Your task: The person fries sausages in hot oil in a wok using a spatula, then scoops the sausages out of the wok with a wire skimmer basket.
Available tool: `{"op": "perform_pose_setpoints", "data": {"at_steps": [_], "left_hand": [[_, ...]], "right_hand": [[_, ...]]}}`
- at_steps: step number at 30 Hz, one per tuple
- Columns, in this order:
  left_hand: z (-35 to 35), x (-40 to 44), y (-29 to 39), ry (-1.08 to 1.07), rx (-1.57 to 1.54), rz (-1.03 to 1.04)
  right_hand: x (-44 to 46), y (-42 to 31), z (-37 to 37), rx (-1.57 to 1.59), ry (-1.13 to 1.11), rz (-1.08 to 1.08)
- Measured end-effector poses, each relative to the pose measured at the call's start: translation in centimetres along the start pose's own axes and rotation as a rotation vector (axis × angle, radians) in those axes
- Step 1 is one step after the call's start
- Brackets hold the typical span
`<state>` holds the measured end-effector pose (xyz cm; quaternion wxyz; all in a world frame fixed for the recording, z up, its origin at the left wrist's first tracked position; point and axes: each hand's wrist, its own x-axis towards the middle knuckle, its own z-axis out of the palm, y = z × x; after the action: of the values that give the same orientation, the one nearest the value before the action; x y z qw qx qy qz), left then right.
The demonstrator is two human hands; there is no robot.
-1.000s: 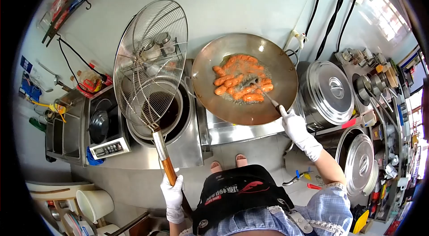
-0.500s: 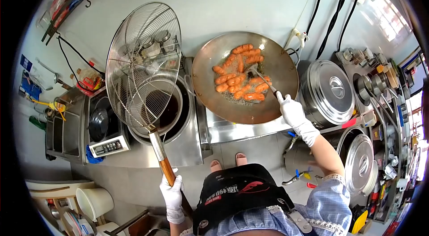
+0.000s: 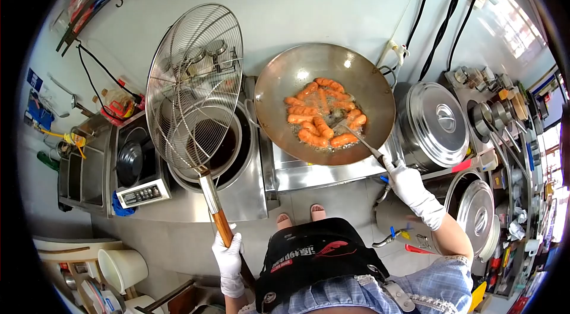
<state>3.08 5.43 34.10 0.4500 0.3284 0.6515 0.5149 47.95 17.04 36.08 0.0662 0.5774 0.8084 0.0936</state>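
My left hand (image 3: 228,254), in a white glove, is closed round the wooden handle of a large wire strainer (image 3: 196,82), whose round mesh is held up over a pot (image 3: 205,180) at the left. In a white glove too, my right hand (image 3: 407,186) grips the handle of a metal utensil (image 3: 363,143). That utensil's head lies among orange-red sausages (image 3: 323,128) in a wide wok (image 3: 279,136). Bubbling oil surrounds the sausages.
Right of the wok stands a lidded steel pot (image 3: 436,124), with another lidded pot (image 3: 477,213) below it. A small induction cooker (image 3: 144,193) and a sink (image 3: 83,180) are at the left. A white bucket (image 3: 123,269) stands at lower left.
The utensil and my right hand have moved down and to the right, and the sausages have shifted in the wok. The strainer has swung slightly left since the first frame.
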Motion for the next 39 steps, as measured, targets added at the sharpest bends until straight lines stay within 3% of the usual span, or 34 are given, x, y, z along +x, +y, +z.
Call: {"op": "perform_pose_setpoints", "data": {"at_steps": [13,19,27,32,39], "left_hand": [[-0.2,-0.3,0.2,0.042,-0.004,0.005],[-0.4,-0.5,0.0,0.052,0.011,-0.005],[0.0,-0.3,0.0,0.051,-0.029,-0.017],[0.1,-0.1,0.2,0.01,-0.015,-0.009],[0.5,-0.1,0.4,-0.001,0.012,0.011]], "right_hand": [[1.4,2.3,0.4,-0.239,0.087,0.026],[1.1,2.6,-2.6,0.126,0.111,0.15],[0.7,1.7,-3.1,0.224,0.038,0.196],[1.9,1.2,-1.4,0.376,0.122,0.242],[-1.3,3.8,-7.0,0.361,0.203,0.312]]}}
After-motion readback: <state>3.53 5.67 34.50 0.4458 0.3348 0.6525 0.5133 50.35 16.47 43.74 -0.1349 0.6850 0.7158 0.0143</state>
